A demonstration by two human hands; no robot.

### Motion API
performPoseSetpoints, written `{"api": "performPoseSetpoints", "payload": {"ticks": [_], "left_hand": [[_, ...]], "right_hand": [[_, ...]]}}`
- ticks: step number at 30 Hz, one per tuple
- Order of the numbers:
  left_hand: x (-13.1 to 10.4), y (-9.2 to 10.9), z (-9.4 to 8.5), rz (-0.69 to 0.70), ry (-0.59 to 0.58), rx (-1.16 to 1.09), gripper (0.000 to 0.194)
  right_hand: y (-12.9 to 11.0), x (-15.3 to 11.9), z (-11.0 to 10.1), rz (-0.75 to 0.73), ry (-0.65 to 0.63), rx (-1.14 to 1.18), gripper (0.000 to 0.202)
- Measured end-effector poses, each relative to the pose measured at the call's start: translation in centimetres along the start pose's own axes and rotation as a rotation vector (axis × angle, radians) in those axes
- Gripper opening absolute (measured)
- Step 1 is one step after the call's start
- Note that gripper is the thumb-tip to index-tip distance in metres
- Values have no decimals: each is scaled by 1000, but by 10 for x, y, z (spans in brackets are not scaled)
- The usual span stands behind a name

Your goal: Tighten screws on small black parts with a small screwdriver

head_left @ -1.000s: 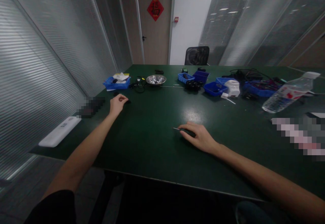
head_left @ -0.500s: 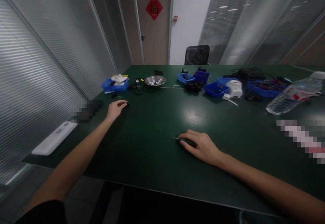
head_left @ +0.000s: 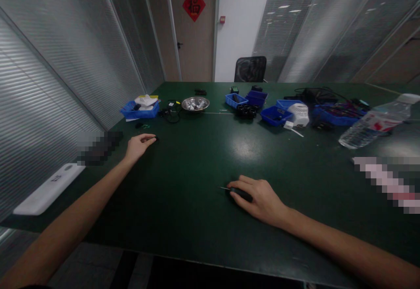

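Gripping a dark-handled screwdriver, the right hand lies low over the green table, fingers curled round the handle and the thin metal shaft pointing toward the left side. Farther forward, the left hand pinches a small black piece between thumb and fingertips; what exactly it is, I cannot tell. Just beyond the left hand lie small dark items, and past them a blue basket with a white crumpled thing on top. Ahead, between the two hands, sits a metal bowl holding small pieces, a black cable beside it. Beyond the right hand are more blue trays; to its right, a clear bottle leans at a tilt.
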State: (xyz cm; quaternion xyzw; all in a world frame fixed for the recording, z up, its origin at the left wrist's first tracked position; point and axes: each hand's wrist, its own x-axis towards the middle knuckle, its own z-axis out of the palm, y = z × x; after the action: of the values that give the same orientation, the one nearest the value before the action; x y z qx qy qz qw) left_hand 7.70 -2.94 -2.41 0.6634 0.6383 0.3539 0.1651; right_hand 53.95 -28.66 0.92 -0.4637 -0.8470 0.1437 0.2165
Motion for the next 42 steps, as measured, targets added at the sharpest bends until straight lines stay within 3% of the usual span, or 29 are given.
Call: {"api": "performPoseSetpoints", "payload": {"ticks": [13, 22, 26, 31, 34, 37, 42], "left_hand": [[-13, 6, -5, -26, -69, -45, 59], [-12, 9, -5, -11, -100, 51, 54], [-35, 40, 3, 64, -215, 14, 49], [-94, 123, 35, 340, -568, -156, 33], [-123, 161, 55, 461, -736, -247, 24], [-137, 176, 68, 584, -790, -252, 21], [-141, 170, 71, 622, -766, -267, 22]], "right_hand": [[-1, -6, 3, 24, -36, 50, 28], [1, -6, 5, 21, -82, 63, 25], [6, -2, 0, 8, -114, 133, 27], [14, 19, -18, 5, -103, 171, 34], [19, 30, -19, 16, -79, 114, 35], [21, 33, -12, -35, -88, 33, 37], [20, 29, -2, -72, -65, -11, 34]]}}
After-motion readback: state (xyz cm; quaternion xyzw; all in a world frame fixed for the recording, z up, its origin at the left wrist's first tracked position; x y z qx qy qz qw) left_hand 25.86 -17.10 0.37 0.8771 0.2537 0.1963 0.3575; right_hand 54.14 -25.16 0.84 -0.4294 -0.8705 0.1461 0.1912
